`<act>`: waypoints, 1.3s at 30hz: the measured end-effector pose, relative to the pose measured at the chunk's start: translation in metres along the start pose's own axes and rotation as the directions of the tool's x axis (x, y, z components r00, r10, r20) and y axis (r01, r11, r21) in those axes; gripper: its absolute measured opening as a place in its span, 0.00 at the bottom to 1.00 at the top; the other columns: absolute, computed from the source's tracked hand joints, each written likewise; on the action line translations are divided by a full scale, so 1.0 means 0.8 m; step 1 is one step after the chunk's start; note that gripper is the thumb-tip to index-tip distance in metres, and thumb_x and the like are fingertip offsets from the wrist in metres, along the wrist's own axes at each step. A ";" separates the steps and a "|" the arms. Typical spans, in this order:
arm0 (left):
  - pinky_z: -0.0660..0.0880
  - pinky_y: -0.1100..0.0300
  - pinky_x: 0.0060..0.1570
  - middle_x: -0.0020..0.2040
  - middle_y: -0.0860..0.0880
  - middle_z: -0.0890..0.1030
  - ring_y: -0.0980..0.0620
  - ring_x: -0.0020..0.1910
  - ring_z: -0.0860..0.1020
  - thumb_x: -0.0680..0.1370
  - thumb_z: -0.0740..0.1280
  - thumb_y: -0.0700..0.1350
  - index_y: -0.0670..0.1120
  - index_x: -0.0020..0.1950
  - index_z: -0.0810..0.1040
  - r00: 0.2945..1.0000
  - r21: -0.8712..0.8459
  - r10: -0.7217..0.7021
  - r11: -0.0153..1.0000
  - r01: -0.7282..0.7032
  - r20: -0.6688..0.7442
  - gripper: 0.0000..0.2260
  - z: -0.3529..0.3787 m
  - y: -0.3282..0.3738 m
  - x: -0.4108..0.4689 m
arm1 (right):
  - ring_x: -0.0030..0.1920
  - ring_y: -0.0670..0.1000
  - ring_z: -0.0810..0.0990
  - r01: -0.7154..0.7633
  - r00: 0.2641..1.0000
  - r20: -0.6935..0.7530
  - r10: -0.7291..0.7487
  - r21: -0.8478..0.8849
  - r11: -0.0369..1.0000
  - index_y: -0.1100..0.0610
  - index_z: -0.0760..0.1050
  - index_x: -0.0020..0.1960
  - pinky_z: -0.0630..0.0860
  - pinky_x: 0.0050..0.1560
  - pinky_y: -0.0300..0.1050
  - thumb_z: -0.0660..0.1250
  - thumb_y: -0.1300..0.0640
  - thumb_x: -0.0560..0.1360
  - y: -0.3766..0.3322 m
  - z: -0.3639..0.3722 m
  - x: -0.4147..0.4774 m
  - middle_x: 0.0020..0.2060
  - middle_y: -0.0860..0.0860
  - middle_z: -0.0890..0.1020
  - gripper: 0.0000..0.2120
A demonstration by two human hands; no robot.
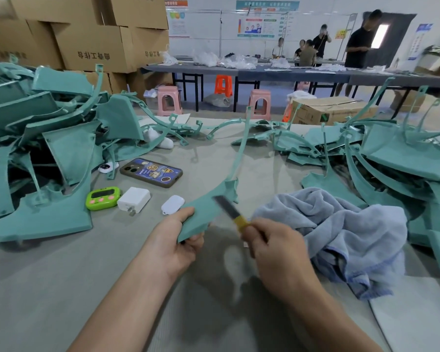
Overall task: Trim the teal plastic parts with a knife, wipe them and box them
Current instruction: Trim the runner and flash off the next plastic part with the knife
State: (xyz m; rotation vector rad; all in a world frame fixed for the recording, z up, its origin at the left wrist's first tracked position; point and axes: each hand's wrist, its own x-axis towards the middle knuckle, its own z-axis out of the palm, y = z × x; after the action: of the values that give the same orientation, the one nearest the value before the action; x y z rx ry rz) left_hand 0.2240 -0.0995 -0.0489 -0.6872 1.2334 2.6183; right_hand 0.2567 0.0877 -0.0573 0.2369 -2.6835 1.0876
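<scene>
Trimming is under way: left hand (181, 240) fingers clamp the curved teal plastic part (208, 207) above the near table (61, 288); right hand (274, 247) grips the yellow-handled knife (233, 212) against its right edge. Wiping with the blue-grey towel (341, 237), just right, likely follows.

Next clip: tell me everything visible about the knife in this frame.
The knife is slim, with a flat dark grey blade that looks like metal and a yellow handle. Motion blur hides its edge and tip. The right hand grips the handle and covers most of it. The blade points up and left, in front of the teal part held by the left hand. Whether the blade touches the part cannot be told.
</scene>
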 end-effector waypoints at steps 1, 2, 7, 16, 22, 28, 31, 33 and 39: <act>0.60 0.68 0.16 0.33 0.43 0.74 0.55 0.17 0.64 0.82 0.62 0.39 0.42 0.50 0.75 1.000 -0.001 0.000 1.000 0.000 -0.004 0.03 -0.001 0.001 0.000 | 0.34 0.48 0.77 -0.052 0.995 -0.081 0.052 0.002 0.999 0.50 0.76 0.38 0.73 0.38 0.47 0.65 0.49 0.80 0.004 -0.005 0.003 0.30 0.44 0.80 0.13; 0.61 0.68 0.16 0.35 0.43 0.74 0.55 0.17 0.65 0.82 0.62 0.39 0.42 0.51 0.75 1.000 -0.010 0.003 1.000 -0.003 -0.014 0.03 -0.002 0.002 -0.001 | 0.35 0.46 0.78 -0.083 0.986 -0.137 0.089 0.053 0.995 0.50 0.79 0.38 0.73 0.38 0.44 0.65 0.51 0.81 0.006 -0.009 0.004 0.31 0.42 0.81 0.13; 0.72 0.66 0.22 0.39 0.47 0.86 0.51 0.26 0.81 0.82 0.65 0.42 0.46 0.53 0.79 0.996 0.024 0.088 0.996 -0.087 -0.026 0.03 0.005 -0.003 -0.007 | 0.40 0.46 0.81 -0.211 0.966 0.058 0.250 0.738 0.641 0.57 0.85 0.40 0.80 0.48 0.48 0.68 0.59 0.80 -0.007 0.002 0.001 0.43 0.55 0.86 0.12; 0.78 0.61 0.46 0.54 0.49 0.87 0.55 0.48 0.85 0.77 0.68 0.38 0.48 0.60 0.81 0.942 0.313 0.152 0.917 -0.247 0.299 0.13 0.003 -0.010 -0.015 | 0.38 0.48 0.81 -0.285 0.938 0.120 0.324 0.799 0.529 0.58 0.85 0.37 0.79 0.41 0.44 0.68 0.61 0.81 -0.010 -0.009 0.009 0.36 0.54 0.85 0.15; 0.80 0.57 0.49 0.54 0.45 0.86 0.49 0.50 0.85 0.76 0.70 0.39 0.47 0.60 0.84 0.937 0.421 0.110 0.872 -0.250 0.331 0.13 -0.008 0.001 -0.011 | 0.32 0.45 0.68 0.040 0.987 0.132 -0.096 0.368 0.929 0.52 0.82 0.39 0.63 0.33 0.40 0.68 0.54 0.80 0.009 -0.040 0.011 0.31 0.57 0.75 0.12; 0.83 0.54 0.45 0.51 0.41 0.87 0.44 0.49 0.86 0.77 0.70 0.38 0.38 0.58 0.83 0.972 0.277 0.126 0.944 -0.178 0.197 0.10 -0.004 -0.005 -0.010 | 0.40 0.47 0.78 -0.108 0.980 -0.064 0.188 0.623 0.774 0.60 0.81 0.40 0.74 0.45 0.45 0.65 0.61 0.81 0.009 -0.025 0.011 0.40 0.56 0.85 0.13; 0.84 0.52 0.45 0.47 0.44 0.87 0.47 0.44 0.87 0.78 0.70 0.39 0.40 0.54 0.82 0.963 0.135 0.258 0.960 -0.246 -0.074 0.06 -0.005 0.002 -0.001 | 0.35 0.50 0.76 -0.049 0.957 -0.209 0.201 0.567 0.822 0.60 0.79 0.37 0.73 0.42 0.50 0.63 0.61 0.83 0.010 -0.030 0.010 0.35 0.59 0.82 0.16; 0.83 0.52 0.43 0.45 0.46 0.88 0.49 0.41 0.87 0.79 0.70 0.40 0.41 0.53 0.82 0.936 0.082 0.315 0.949 -0.305 -0.160 0.05 -0.008 0.006 0.002 | 0.30 0.45 0.73 0.027 0.973 -0.215 0.080 0.455 0.890 0.56 0.77 0.37 0.71 0.35 0.43 0.63 0.60 0.83 0.006 -0.025 0.002 0.30 0.54 0.80 0.16; 0.82 0.59 0.37 0.42 0.47 0.87 0.52 0.34 0.85 0.81 0.68 0.42 0.42 0.53 0.81 0.979 -0.056 0.158 0.984 -0.167 -0.128 0.05 0.001 -0.004 0.001 | 0.34 0.47 0.76 0.142 0.983 0.085 -0.166 0.233 0.962 0.47 0.75 0.43 0.75 0.38 0.46 0.62 0.49 0.81 -0.015 0.014 -0.022 0.34 0.45 0.81 0.09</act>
State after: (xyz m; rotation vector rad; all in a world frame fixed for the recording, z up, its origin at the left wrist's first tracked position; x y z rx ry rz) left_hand 0.2236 -0.0971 -0.0509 -0.8030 1.2921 2.7990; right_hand 0.2747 0.0723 -0.0622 0.5480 -2.5734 1.3645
